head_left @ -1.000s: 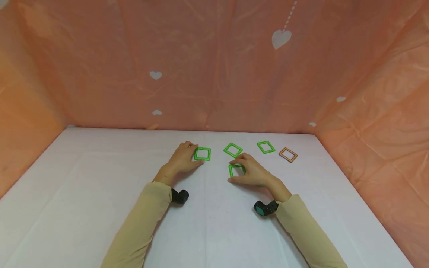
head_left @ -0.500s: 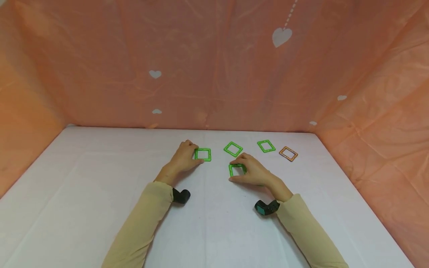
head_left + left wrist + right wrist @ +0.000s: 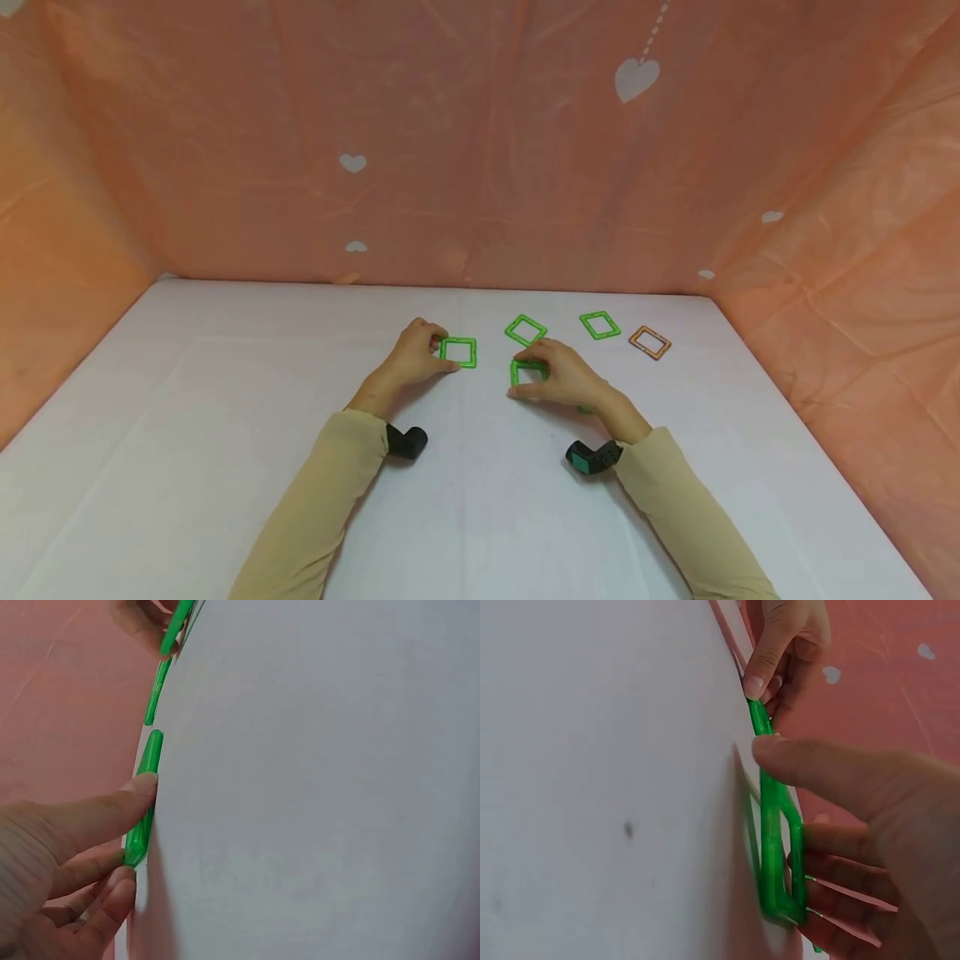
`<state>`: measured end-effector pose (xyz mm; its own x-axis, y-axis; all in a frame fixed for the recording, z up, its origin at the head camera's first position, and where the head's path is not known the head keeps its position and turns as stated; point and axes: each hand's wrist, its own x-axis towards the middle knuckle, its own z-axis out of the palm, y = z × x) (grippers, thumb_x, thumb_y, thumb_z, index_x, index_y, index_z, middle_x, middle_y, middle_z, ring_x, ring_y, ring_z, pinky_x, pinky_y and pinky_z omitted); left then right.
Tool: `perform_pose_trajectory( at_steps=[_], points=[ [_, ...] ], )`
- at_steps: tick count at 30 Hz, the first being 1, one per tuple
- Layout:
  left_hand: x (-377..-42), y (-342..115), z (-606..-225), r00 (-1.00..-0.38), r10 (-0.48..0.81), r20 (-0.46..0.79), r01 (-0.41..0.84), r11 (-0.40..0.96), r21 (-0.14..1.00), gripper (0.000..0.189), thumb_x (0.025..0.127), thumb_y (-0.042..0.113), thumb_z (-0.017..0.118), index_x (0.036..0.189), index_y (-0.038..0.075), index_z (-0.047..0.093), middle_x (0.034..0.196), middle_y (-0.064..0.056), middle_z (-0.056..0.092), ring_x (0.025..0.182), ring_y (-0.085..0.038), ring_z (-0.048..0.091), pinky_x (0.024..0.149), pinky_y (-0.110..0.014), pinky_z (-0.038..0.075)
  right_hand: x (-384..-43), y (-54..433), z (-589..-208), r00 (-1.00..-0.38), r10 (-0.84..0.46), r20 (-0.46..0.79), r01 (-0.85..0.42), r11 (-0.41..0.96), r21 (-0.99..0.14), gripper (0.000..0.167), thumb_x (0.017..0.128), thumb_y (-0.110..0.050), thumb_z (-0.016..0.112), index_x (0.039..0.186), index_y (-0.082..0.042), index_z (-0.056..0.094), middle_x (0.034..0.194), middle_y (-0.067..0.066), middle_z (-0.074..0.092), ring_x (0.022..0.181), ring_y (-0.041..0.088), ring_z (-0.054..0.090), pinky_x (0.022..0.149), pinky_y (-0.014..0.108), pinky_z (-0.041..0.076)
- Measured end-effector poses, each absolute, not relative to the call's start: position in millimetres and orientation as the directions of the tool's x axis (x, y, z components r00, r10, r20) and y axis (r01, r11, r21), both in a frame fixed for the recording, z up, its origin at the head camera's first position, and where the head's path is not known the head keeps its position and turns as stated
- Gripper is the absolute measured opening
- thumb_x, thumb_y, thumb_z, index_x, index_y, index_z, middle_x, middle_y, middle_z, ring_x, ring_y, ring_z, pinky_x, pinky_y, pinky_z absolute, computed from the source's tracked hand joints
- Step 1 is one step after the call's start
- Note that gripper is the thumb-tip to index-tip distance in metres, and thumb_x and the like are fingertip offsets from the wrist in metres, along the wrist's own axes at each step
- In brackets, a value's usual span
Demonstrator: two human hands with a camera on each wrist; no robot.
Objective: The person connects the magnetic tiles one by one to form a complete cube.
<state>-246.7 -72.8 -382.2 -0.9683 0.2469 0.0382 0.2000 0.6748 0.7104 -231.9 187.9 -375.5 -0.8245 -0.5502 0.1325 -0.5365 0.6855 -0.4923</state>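
Observation:
In the head view my left hand pinches the left side of a green square frame tile, thumb at its near edge. The left wrist view shows that tile edge-on, close to the tabletop. My right hand grips a second green square frame tile from its right side. In the right wrist view this tile is tilted and stands a little above its shadow, held between thumb and fingers. A gap separates the two held tiles in the head view.
Beyond my right hand lie two green tiles, one near and one farther right. An orange tile is at far right. A bit of green shows under my right wrist. An orange curtain surrounds the white table.
My left hand has brought its tile slightly nearer the body. The right hand's tile has shifted a little left and away. The head view has moved slightly.

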Motion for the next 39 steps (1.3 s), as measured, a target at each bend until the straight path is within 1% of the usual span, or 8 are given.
perform_pose_trajectory(
  at_steps=[4, 10, 17, 21, 28, 36, 39],
  points=[
    [-245.9, -74.2, -382.6, -0.971, 0.235, 0.034, 0.184, 0.655, 0.732, 0.056, 0.074, 0.014, 0.083, 0.118, -0.011, 0.059, 0.101, -0.016, 0.051, 0.088, -0.022, 0.049, 0.076, -0.027, 0.043, -235.5, 183.3, -375.2, -0.826, -0.545, 0.147, -0.53, 0.66, -0.533, 0.053, 0.075, -0.033, 0.082, 0.117, -0.004, 0.067, 0.113, 0.009, 0.067, 0.106, 0.025, 0.061, 0.094, 0.042, 0.049],
    [-239.0, -74.2, -382.6, -0.974, 0.221, 0.049, 0.179, 0.622, 0.762, 0.055, 0.071, 0.012, 0.085, 0.115, -0.011, 0.061, 0.098, -0.015, 0.052, 0.085, -0.022, 0.053, 0.074, -0.026, 0.045, -239.1, 177.5, -376.2, -0.851, -0.506, 0.142, -0.473, 0.621, -0.625, 0.052, 0.076, -0.027, 0.083, 0.119, -0.004, 0.065, 0.11, 0.009, 0.067, 0.104, 0.024, 0.062, 0.092, 0.039, 0.052],
    [-230.4, -69.8, -379.9, -0.979, 0.198, 0.046, 0.16, 0.609, 0.777, 0.055, 0.07, 0.01, 0.085, 0.115, -0.01, 0.061, 0.097, -0.015, 0.052, 0.085, -0.021, 0.053, 0.074, -0.025, 0.045, -241.5, 173.2, -378.6, -0.862, -0.469, 0.193, -0.462, 0.568, -0.681, 0.048, 0.076, -0.022, 0.082, 0.118, -0.003, 0.066, 0.108, 0.01, 0.067, 0.102, 0.024, 0.062, 0.09, 0.039, 0.053],
    [-226.9, -69.4, -380.0, -0.983, 0.181, 0.028, 0.134, 0.608, 0.782, 0.055, 0.07, 0.01, 0.086, 0.115, -0.01, 0.062, 0.096, -0.013, 0.051, 0.085, -0.02, 0.051, 0.073, -0.024, 0.043, -241.6, 170.8, -377.9, -0.868, -0.455, 0.2, -0.447, 0.54, -0.713, 0.048, 0.078, -0.021, 0.081, 0.12, -0.004, 0.065, 0.11, 0.01, 0.067, 0.104, 0.025, 0.061, 0.091, 0.04, 0.052],
    [-222.9, -68.8, -382.8, -0.988, 0.154, 0.028, 0.115, 0.593, 0.797, 0.053, 0.07, 0.009, 0.085, 0.114, -0.01, 0.062, 0.095, -0.012, 0.052, 0.084, -0.02, 0.049, 0.073, -0.024, 0.041, -241.9, 168.6, -378.4, -0.876, -0.442, 0.192, -0.412, 0.48, -0.775, 0.047, 0.081, -0.02, 0.078, 0.122, -0.002, 0.064, 0.116, 0.015, 0.066, 0.108, 0.03, 0.062, 0.094, 0.045, 0.051],
    [-223.9, -70.2, -386.9, -0.989, 0.143, 0.042, 0.12, 0.593, 0.796, 0.054, 0.07, 0.01, 0.085, 0.115, -0.009, 0.062, 0.097, -0.013, 0.052, 0.086, -0.02, 0.049, 0.074, -0.025, 0.042, -245.1, 165.1, -376.5, -0.89, -0.428, 0.16, -0.354, 0.425, -0.833, 0.049, 0.083, -0.016, 0.076, 0.127, 0.0, 0.059, 0.121, 0.016, 0.065, 0.111, 0.029, 0.062, 0.093, 0.041, 0.051],
    [-224.6, -70.7, -387.3, -0.989, 0.145, 0.039, 0.118, 0.589, 0.8, 0.054, 0.07, 0.01, 0.085, 0.115, -0.009, 0.062, 0.098, -0.013, 0.053, 0.087, -0.021, 0.049, 0.075, -0.026, 0.042, -247.5, 163.5, -375.4, -0.886, -0.438, 0.152, -0.342, 0.395, -0.852, 0.053, 0.083, -0.013, 0.075, 0.129, 0.003, 0.056, 0.123, 0.019, 0.063, 0.112, 0.032, 0.062, 0.096, 0.043, 0.05]
  ],
)
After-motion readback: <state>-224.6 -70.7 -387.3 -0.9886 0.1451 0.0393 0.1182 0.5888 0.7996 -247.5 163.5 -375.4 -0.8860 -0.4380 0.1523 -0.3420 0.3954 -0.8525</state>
